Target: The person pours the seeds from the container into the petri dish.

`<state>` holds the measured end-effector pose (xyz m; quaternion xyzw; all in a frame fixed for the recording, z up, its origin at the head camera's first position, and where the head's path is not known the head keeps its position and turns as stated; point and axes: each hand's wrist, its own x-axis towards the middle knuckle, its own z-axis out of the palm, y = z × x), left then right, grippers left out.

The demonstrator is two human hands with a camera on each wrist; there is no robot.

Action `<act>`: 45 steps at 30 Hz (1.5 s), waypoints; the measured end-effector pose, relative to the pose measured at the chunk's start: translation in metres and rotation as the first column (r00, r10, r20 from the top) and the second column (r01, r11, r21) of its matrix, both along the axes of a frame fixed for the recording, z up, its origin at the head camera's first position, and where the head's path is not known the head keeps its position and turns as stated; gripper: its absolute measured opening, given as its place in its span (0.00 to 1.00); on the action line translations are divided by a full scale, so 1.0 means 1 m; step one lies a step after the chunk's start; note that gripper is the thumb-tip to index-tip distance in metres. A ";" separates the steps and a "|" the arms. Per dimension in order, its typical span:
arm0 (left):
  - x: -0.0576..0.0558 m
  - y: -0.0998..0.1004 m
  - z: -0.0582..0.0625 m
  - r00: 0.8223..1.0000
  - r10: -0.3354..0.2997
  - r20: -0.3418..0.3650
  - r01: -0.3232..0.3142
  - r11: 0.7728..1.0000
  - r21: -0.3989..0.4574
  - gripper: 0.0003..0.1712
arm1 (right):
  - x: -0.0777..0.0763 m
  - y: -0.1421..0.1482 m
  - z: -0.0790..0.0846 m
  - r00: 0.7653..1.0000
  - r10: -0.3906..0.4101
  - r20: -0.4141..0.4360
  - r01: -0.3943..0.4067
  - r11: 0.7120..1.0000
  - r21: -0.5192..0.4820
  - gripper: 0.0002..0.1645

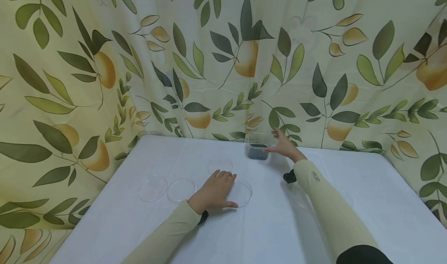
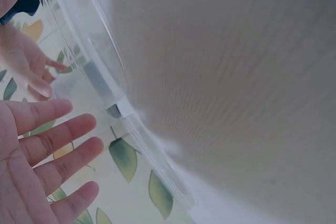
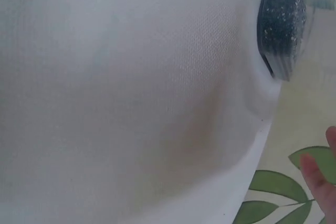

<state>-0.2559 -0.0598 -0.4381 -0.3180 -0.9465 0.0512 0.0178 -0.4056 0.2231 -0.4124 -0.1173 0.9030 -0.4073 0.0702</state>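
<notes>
A clear container (image 1: 257, 151) with dark contents in its lower part stands near the table's back edge. Beside it on the right is my right hand (image 1: 284, 145), its thumb and fingers spread and not closed round it. In the right wrist view, dark speckled material (image 3: 281, 22) shows in the container, with a right fingertip (image 3: 314, 174) apart from it. My left hand (image 1: 215, 190) is stretched over the left part of a clear round dish (image 1: 246, 194); contact cannot be made out. The left wrist view shows that hand's straight, parted fingers (image 2: 65, 129) near a clear rim (image 2: 107, 40).
More clear round pieces lie on the white table (image 1: 265, 233): one at far left (image 1: 153, 188), one beside it (image 1: 181, 190), one behind the left hand (image 1: 220, 164). Faint round outlines show by the right sleeve (image 1: 324, 202). A leaf-patterned curtain (image 1: 223, 93) hangs behind.
</notes>
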 end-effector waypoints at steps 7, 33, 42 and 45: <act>0.001 0.000 -0.003 1.000 0.001 0.015 -0.002 1.000 0.028 0.55 | -0.002 0.003 -0.008 0.998 0.015 0.057 -0.011 0.998 -0.061 0.66; 0.000 -0.005 -0.004 1.000 0.019 0.018 -0.019 0.999 0.026 0.53 | -0.008 -0.002 -0.027 0.984 0.071 0.164 -0.032 0.972 -0.233 0.64; -0.001 -0.006 -0.004 0.999 0.046 0.021 -0.046 0.999 0.020 0.49 | -0.011 -0.002 -0.031 0.981 0.105 0.160 -0.069 0.973 -0.219 0.60; -0.001 -0.007 -0.002 0.999 0.049 0.017 -0.050 0.999 0.022 0.47 | -0.011 -0.003 -0.031 0.983 0.116 0.145 -0.082 0.972 -0.219 0.58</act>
